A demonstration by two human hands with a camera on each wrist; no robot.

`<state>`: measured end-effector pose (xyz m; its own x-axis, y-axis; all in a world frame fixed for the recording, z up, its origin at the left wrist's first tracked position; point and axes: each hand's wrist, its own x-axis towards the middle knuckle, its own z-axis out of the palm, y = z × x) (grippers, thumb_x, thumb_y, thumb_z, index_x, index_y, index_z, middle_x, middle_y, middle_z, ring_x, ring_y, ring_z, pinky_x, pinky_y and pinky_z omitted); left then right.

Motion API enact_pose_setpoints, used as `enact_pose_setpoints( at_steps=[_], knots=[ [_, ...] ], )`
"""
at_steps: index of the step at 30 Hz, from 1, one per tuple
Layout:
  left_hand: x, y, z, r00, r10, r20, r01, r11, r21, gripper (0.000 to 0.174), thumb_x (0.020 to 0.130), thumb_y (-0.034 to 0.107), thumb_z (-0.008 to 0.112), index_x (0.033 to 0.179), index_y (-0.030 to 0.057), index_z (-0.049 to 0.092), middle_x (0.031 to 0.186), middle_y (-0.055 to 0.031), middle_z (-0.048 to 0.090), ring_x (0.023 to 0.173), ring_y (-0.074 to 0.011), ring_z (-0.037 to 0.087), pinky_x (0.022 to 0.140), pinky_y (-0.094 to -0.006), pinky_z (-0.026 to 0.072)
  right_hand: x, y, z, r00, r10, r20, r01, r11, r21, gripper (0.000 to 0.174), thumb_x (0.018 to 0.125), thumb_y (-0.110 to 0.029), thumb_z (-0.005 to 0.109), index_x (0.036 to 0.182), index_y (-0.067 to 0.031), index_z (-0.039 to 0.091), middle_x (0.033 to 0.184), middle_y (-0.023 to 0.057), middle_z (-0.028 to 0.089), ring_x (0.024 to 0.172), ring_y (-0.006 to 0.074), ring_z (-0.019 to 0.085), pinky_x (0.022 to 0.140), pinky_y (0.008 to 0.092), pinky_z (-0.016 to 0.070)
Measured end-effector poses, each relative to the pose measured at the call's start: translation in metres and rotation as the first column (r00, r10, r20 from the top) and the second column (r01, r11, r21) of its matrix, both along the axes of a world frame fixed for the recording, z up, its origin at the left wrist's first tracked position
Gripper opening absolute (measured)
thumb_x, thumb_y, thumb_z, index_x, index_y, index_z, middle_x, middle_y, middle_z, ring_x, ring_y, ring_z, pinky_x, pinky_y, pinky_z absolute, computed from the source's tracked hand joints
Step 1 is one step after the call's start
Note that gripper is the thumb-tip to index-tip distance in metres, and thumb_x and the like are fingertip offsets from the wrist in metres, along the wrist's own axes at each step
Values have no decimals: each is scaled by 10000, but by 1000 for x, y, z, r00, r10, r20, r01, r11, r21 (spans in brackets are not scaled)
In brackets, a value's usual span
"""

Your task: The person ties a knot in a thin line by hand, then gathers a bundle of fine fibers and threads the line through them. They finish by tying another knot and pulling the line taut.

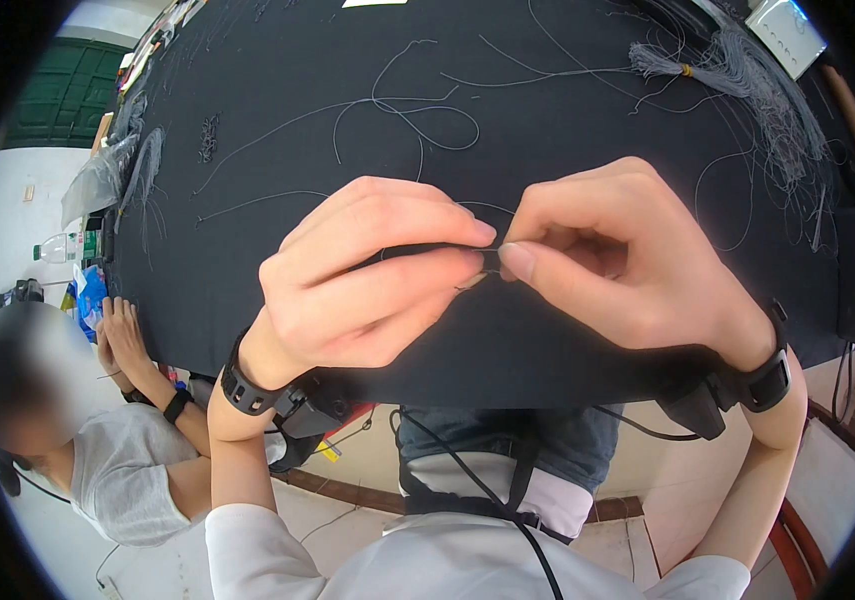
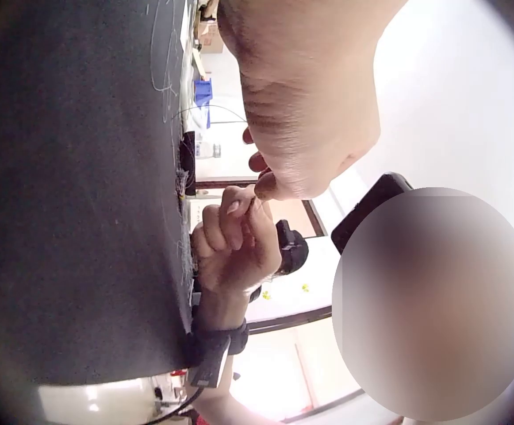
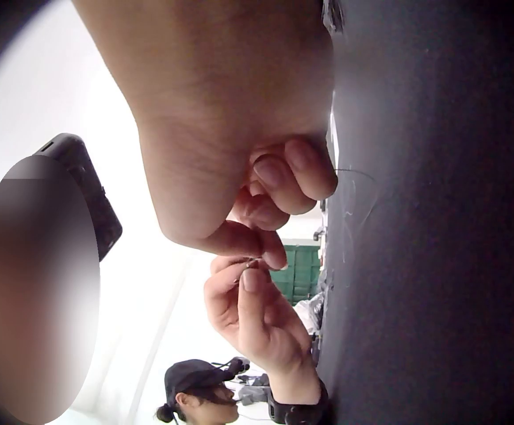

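Observation:
Over the dark cloth both hands meet, fingertips a short gap apart. My left hand (image 1: 377,270) pinches a thin grey cord (image 1: 487,206) between thumb and fingers. From the right, my right hand (image 1: 637,260) pinches the cord with thumb and index finger, its other fingers curled inward. A short stretch of cord spans the gap, and another part arcs behind the fingertips. In the left wrist view the right hand (image 2: 239,239) shows beyond the left. The right wrist view has the left hand (image 3: 261,319) below the right, a small dark bit of cord at the fingertips.
Loose cords (image 1: 402,105) lie looped on the black-covered table (image 1: 277,60). A tied bundle of grey cords (image 1: 687,70) is at the back right, near a white box (image 1: 785,38). Clear plastic bags (image 1: 107,170) line the left edge, where another person (image 1: 137,470) sits.

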<state>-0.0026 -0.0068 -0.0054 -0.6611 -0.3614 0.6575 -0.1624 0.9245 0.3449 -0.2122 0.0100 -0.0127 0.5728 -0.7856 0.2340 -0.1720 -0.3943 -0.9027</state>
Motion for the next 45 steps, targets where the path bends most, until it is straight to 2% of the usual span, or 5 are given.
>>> enact_pose_setpoints(
  at_steps=[13,16,19,32,45],
  knots=[
    [3,0,1,999,-20,48,19,1000,12,261,555,-98,623,800,-9,629,880,-129,630,751,-255,612,642,-303,497,1,0,-2,1000,2,16,-2,1000,-18,89,764,-47,577,691,4,571,508,26,464,406,76,380,398,226,250],
    [-3,1,2,1000,2,-8,-2,1000,10,217,524,-86,677,727,-23,632,789,-115,621,656,-231,593,583,-281,496,0,0,-1,1000,9,6,-9,1000,-10,90,765,-46,578,692,6,569,510,28,466,409,79,383,400,227,255],
    [2,-1,0,999,-39,26,37,996,84,240,565,-95,633,788,-8,623,854,-135,621,744,-243,605,629,-300,488,0,0,-3,1000,14,10,-14,1000,-10,91,773,-50,581,705,9,568,514,32,472,415,84,391,404,229,263],
    [2,-5,-8,993,107,-52,-84,941,328,165,625,-75,651,757,18,615,809,-80,610,675,-168,585,593,-240,462,5,3,-4,994,-89,-70,92,995,44,102,821,-75,571,765,10,573,520,34,483,451,78,429,436,219,324],
    [-2,-5,-10,992,110,60,-124,931,343,140,618,-79,618,716,11,575,788,-61,587,649,-156,563,578,-237,449,8,8,-5,995,-82,-49,74,986,-152,86,787,-35,595,728,7,549,503,42,464,410,96,415,404,225,292]
  ],
)
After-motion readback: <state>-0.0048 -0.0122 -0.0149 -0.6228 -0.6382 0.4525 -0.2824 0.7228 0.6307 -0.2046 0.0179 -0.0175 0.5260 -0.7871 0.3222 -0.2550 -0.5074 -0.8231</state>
